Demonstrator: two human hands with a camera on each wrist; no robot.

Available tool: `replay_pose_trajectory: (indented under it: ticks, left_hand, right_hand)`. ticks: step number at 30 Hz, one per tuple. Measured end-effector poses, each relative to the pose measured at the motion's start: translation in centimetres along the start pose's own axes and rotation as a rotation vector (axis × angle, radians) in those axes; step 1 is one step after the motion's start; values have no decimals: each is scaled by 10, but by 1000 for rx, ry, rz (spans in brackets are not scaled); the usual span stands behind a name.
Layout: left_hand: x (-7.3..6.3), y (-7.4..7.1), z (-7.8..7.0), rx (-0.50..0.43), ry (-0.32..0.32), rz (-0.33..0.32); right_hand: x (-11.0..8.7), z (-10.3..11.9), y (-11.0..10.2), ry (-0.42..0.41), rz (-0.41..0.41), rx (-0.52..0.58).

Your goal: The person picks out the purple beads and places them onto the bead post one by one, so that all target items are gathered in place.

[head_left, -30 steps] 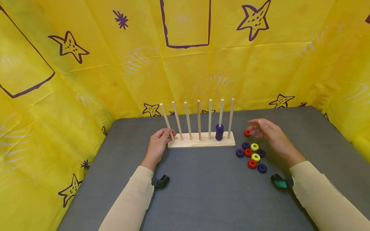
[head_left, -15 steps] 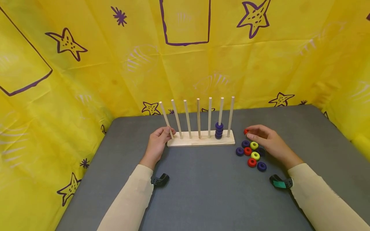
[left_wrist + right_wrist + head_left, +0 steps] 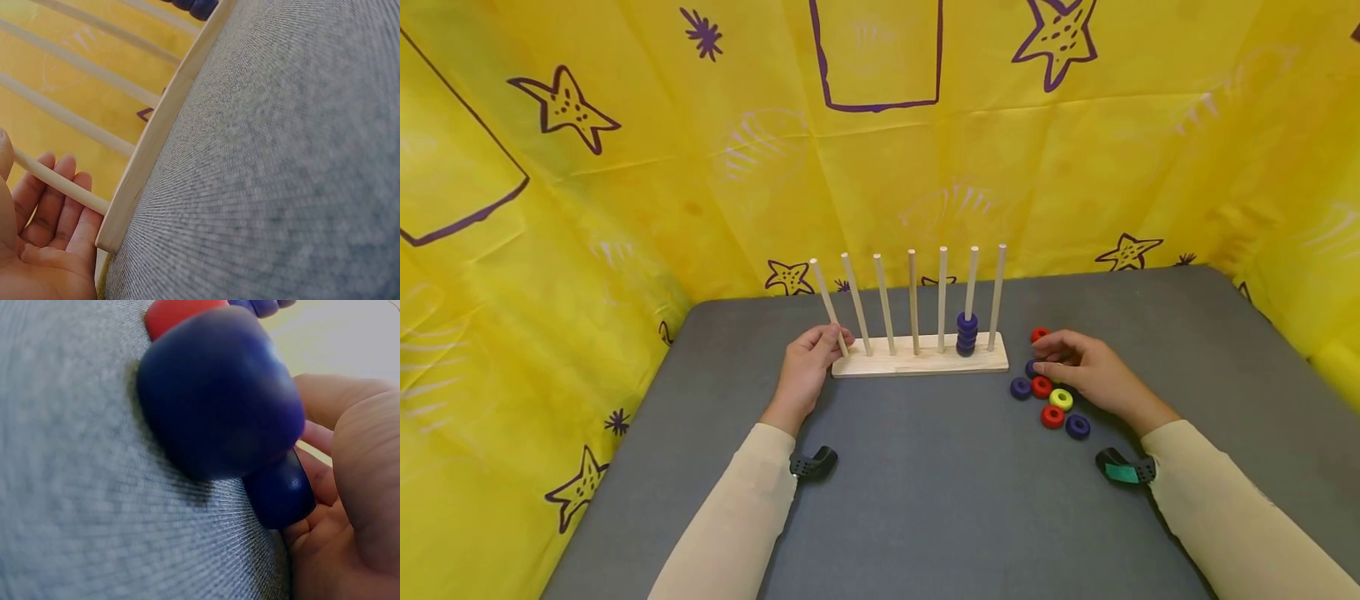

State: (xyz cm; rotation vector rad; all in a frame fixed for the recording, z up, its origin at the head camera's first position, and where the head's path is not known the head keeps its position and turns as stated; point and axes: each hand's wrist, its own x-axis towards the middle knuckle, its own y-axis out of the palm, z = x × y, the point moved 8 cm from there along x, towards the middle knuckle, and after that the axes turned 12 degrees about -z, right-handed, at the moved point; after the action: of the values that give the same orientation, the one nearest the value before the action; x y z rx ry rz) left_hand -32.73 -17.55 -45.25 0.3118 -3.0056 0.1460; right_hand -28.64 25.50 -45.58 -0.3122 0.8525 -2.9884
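The left hand (image 3: 808,367) pinches the lower part of the leftmost peg (image 3: 69,185) on a wooden peg stand (image 3: 917,365), thumb in front and fingers behind. Several dark blue rings (image 3: 967,334) are stacked on the second peg from the right. Beside the stand, the right hand (image 3: 1097,375) hovers low over loose rings with fingers loosely curved, a gap showing between thumb and index finger. Its thumb overlaps a blue ring (image 3: 1031,367); a red ring (image 3: 1040,334) lies just past its fingertips. In the right wrist view a near blue ring (image 3: 219,394) hides the fingertips.
Nearer the person lie a blue ring (image 3: 1021,388), a red ring (image 3: 1041,387), a yellow ring (image 3: 1061,399), another red ring (image 3: 1052,417) and another blue ring (image 3: 1078,427). Everything rests on a grey table (image 3: 925,483). A yellow patterned cloth (image 3: 880,183) hangs behind.
The right hand has come down and toward the person, from near the far red ring to over the middle rings, covering one yellow ring. The left hand stays on the leftmost peg.
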Motion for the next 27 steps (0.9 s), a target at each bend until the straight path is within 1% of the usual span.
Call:
replay_pose_trajectory:
  ticks: [6, 13, 22, 27]
  left_hand:
    - [0, -1, 0, 5, -7, 1]
    - [0, -1, 0, -1, -16, 2]
    - [-1, 0, -3, -9, -23, 8]
    - [-1, 0, -2, -6, -27, 6]
  right_hand:
    - [-1, 2, 0, 23, 13, -28]
    - [-2, 2, 0, 30, 27, -62]
    - [-1, 3, -4, 8, -11, -101]
    - [1, 3, -2, 15, -26, -116]
